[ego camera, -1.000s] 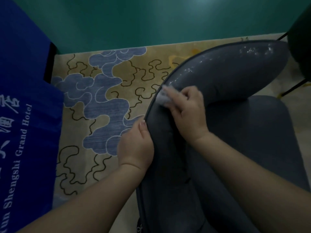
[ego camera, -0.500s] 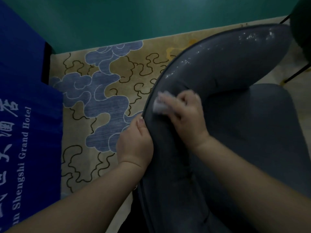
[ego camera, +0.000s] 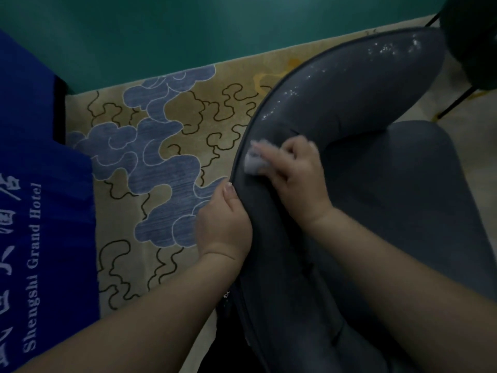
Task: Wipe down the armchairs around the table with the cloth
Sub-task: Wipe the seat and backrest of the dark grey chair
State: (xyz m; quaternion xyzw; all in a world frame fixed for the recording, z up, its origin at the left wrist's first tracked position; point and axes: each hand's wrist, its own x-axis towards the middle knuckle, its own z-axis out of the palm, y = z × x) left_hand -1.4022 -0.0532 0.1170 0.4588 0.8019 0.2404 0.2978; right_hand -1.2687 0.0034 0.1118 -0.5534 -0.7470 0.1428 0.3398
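A dark grey armchair (ego camera: 357, 103) fills the right half of the view, its curved backrest running from bottom centre to upper right. My right hand (ego camera: 295, 170) holds a small pale cloth (ego camera: 254, 160) and presses it on the backrest's top near the piped edge. My left hand (ego camera: 223, 222) grips the outer edge of the backrest just below, thumb on top. White specks dot the backrest farther up toward the right.
A patterned beige and blue carpet (ego camera: 166, 162) lies left of the chair. A blue cloth printed with "Grand Hotel" (ego camera: 35, 211) hangs at the left. A green surface (ego camera: 188, 28) spans the top. Another dark chair with thin legs (ego camera: 473, 49) stands at the upper right.
My right hand has slid the cloth down along the backrest toward my left hand. The left hand has kept its grip on the edge.
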